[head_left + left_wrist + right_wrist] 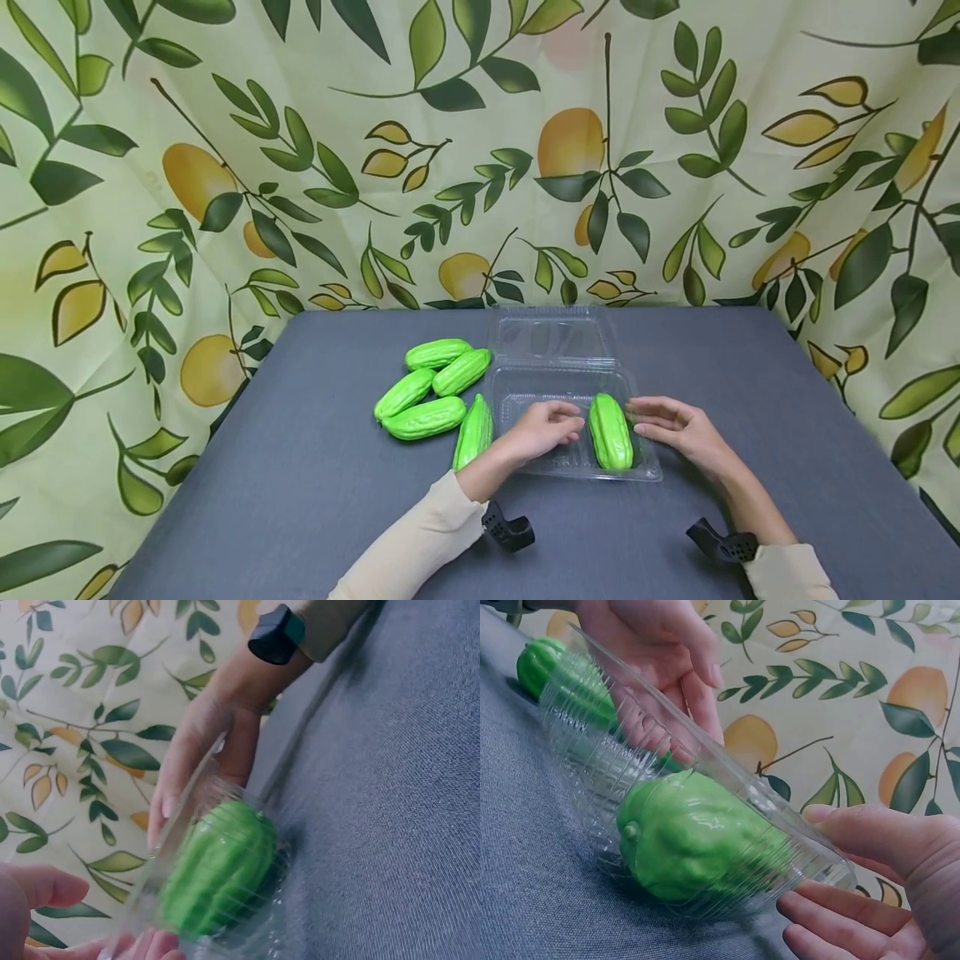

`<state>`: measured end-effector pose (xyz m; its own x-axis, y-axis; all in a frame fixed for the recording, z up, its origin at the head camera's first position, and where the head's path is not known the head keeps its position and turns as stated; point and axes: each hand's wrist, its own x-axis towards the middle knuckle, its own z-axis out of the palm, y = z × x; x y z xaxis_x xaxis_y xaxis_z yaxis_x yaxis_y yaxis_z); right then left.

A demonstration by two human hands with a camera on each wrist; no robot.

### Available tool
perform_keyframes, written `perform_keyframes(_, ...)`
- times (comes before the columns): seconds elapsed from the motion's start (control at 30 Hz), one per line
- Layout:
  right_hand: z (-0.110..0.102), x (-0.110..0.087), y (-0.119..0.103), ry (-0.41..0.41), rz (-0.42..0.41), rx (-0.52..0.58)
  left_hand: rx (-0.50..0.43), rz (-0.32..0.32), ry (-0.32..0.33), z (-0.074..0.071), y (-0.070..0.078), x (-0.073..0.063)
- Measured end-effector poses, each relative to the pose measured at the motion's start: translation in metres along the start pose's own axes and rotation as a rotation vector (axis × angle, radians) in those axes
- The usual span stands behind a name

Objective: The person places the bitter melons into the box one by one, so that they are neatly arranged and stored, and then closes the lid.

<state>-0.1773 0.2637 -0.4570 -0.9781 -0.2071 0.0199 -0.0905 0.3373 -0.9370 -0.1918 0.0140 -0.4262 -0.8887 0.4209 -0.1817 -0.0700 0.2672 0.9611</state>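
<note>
A glossy, ridged green bitter melon (611,433) lies lengthwise in the right side of a clear plastic clamshell box (551,473). Its transparent lid (551,337) is folded back behind the tray. My left hand (543,429) hovers over the tray to the left of the melon, fingers loosely bent and apart from it. At the tray's right edge is my right hand (678,429), its thumb and fingers spread beside the rim; nothing is gripped. In the right wrist view the melon (697,836) shows through the box's clear wall.
Left of the box, several more bitter melons (424,418) lie grouped on the grey tablecloth (285,492). One more melon (474,433) sits close to the box's left side, partly behind my left forearm. A leaf-patterned curtain (465,208) hangs behind the table.
</note>
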Motion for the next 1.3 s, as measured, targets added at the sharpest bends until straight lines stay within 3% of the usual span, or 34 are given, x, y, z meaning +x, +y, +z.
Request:
perform_keyframes(0.43, -0.001, -0.002, 0.0, -0.006, -0.057, -0.004, -0.075, 0.073, -0.012, -0.033, -0.008, -0.03)
perform_keyframes(0.7, -0.001, -0.002, 0.0, -0.007, -0.06, -0.003, -0.133, 0.117, 0.019, -0.05, -0.007, -0.043)
perform_keyframes(0.93, -0.002, -0.002, -0.001, -0.002, -0.057, -0.001, -0.126, 0.138, 0.086, -0.065, -0.01, -0.054)
perform_keyframes(1.3, -0.001, -0.002, 0.0, -0.006, -0.07, 0.001, -0.065, 0.126, 0.253, -0.085, -0.023, -0.072)
